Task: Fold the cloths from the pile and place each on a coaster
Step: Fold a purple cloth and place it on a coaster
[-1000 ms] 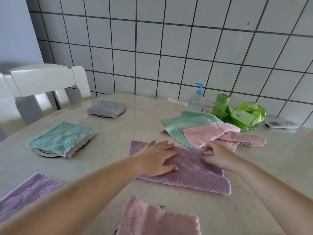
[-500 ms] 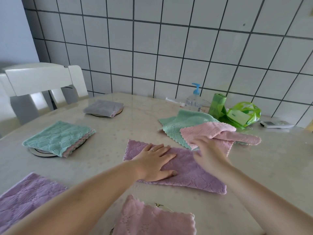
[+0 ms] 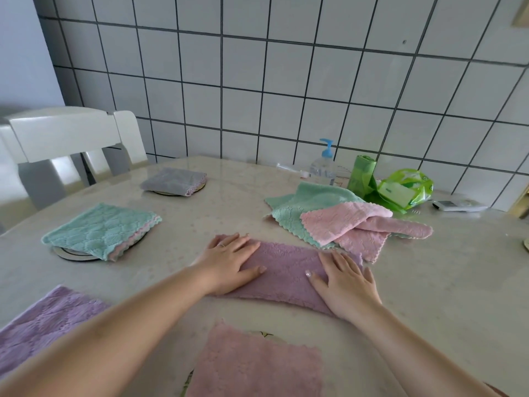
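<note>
A purple cloth (image 3: 286,270) lies folded into a long strip in the middle of the table. My left hand (image 3: 229,262) presses flat on its left end, and my right hand (image 3: 346,285) presses flat on its right end. Behind it sits the pile (image 3: 337,222) of green and pink cloths. A folded green cloth (image 3: 100,233) rests on a round coaster (image 3: 71,253) at the left. A folded grey cloth (image 3: 174,180) covers a coaster farther back. A folded pink cloth (image 3: 257,365) lies on a coaster at the near edge. Another purple cloth (image 3: 43,319) lies at the near left.
A pump bottle (image 3: 323,167), a green roll (image 3: 362,176), a green packet (image 3: 403,190) and a remote (image 3: 458,206) stand along the tiled wall at the back right. A white chair (image 3: 65,138) stands at the table's far left.
My right hand folded the cloth's far edge over toward me, then came down flat on the right end. The cloth is now a narrower strip. My left hand stayed pressing the left end.
</note>
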Demonstrator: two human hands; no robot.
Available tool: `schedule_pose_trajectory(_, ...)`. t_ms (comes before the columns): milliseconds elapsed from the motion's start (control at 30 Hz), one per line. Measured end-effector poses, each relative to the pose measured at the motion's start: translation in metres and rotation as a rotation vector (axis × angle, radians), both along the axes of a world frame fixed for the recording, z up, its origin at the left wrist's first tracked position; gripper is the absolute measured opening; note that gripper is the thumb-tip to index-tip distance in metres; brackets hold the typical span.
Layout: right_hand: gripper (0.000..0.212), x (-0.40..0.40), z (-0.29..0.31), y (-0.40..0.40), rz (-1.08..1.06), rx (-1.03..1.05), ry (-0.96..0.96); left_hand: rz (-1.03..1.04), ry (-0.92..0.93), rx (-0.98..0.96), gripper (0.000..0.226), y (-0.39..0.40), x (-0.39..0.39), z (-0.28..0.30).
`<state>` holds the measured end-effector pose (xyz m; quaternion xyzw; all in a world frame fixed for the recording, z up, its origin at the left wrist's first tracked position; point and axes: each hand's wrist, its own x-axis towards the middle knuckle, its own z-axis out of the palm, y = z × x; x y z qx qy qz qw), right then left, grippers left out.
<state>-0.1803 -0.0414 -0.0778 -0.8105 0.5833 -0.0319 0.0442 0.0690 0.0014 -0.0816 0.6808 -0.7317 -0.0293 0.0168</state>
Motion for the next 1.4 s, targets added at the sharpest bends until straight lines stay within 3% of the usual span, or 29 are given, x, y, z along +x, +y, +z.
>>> schedule_pose_trajectory(133, 0.07, -0.018, 0.001, 0.001, -0.06, 0.038, 0.013, 0.08, 0.067, 0.028, 0.122, 0.009, 0.009, 0.003)
schedule_pose_trajectory(333, 0.073, -0.024, 0.01, -0.002, -0.08, 0.047, 0.065, 0.137, 0.052, -0.007, 0.074, 0.012, 0.017, 0.007)
schedule_pose_trajectory(433, 0.058, -0.02, 0.017, -0.009, 0.04, -0.068, 0.026, -0.158, -0.013, -0.239, 0.055, 0.021, 0.004, 0.017)
schedule_pose_trajectory(567, 0.03, 0.02, 0.03, -0.017, 0.087, -0.011, -0.27, -0.537, -0.013, -0.142, 0.031, 0.041, -0.042, 0.039)
schedule_pose_trajectory(633, 0.03, 0.045, 0.038, -0.022, 0.069, 0.083, -0.328, -0.532, -0.04, -0.096, 0.029, 0.041, -0.054, 0.043)
schedule_pose_trajectory(767, 0.014, 0.071, 0.041, -0.041, 0.126, 0.149, -0.202, -0.529, -0.056, -0.073, 0.027, 0.039, -0.055, 0.045)
schedule_pose_trajectory(1067, 0.026, 0.068, 0.046, -0.052, 0.152, 0.193, -0.092, -0.541, 0.003, -0.195, 0.027, 0.036, -0.048, 0.038)
schedule_pose_trajectory(1267, 0.007, 0.023, 0.072, -0.046, 0.218, 0.196, -0.342, -0.328, 0.239, -0.248, 0.034, 0.033, -0.036, 0.047)
schedule_pose_trajectory(1400, 0.021, -0.021, 0.09, -0.029, 0.194, 0.245, -0.497, -0.249, 0.431, -0.27, 0.028, 0.026, -0.045, 0.055)
